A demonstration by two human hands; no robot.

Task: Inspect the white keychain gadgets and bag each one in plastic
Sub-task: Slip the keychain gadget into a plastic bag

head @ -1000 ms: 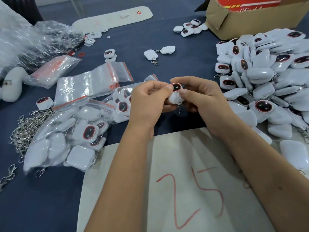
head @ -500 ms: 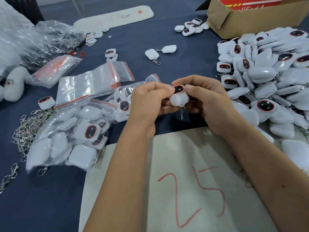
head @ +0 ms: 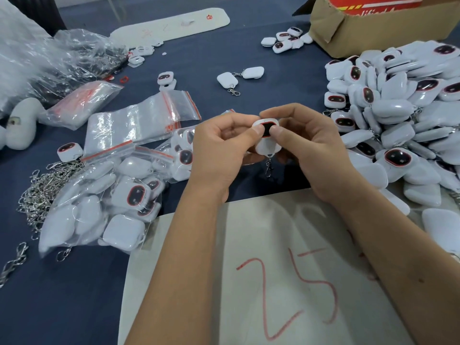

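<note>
White keychain gadget (head: 265,140) held up between both hands over the dark blue table (head: 74,295), dark red-rimmed screen face toward camera, long axis roughly vertical, metal clasp (head: 268,168) dangling from bottom end. Left hand (head: 221,150) curled around gadget's left side, thumb tip on screen edge; right hand (head: 308,145) curled around right side, thumb pressing screen from the other side. Both gripping same unit, thumbs nearly touching on the face. Looks like inspection step, bagging not yet done for this one. Key relation: empty zip bags (head: 139,125) with red seal strips lying left of the hands, near the left hand, well apart from the right; probably left hand goes for a bag while right keeps the gadget, clasp end down. Bagged gadgets (head: 99,205) in clear plastic further left and nearer. Loose pile of unbagged gadgets (head: 403,115) on right, just beside right wrist. Cardboard box (head: 373,28) top right. Heap of metal clasps (head: 42,185) at left edge. White sheet marked "25" in red (head: 273,282) under forearms.
</note>
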